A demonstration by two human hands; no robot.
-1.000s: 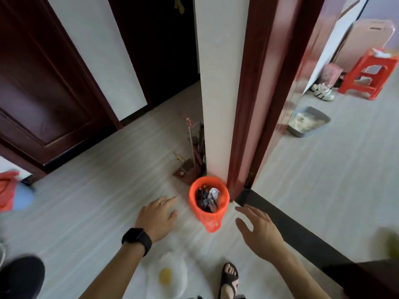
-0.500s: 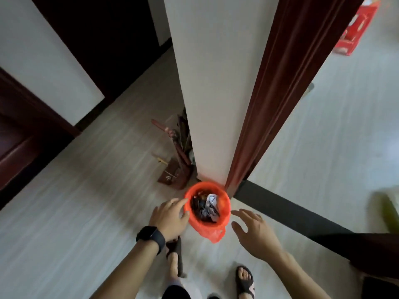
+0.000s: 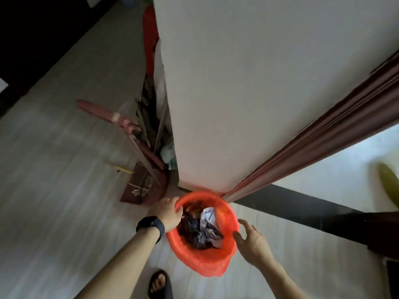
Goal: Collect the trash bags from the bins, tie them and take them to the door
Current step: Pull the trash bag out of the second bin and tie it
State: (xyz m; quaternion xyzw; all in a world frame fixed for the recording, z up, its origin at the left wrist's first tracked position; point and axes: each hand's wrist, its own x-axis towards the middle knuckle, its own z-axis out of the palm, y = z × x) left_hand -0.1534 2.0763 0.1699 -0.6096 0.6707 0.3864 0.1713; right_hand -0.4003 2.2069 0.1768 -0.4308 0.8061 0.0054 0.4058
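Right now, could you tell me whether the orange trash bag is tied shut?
No, the orange bag is spread wide open, with crumpled trash visible inside it.

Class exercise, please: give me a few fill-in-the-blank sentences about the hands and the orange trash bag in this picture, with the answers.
The black watch sits on the ___ wrist.
The left hand grips the trash bag at its ___.
The right hand, fingers spread beside the bag, holds ___.
Only ___ foot shows, in a sandal.
Answers: left; rim; nothing; one.
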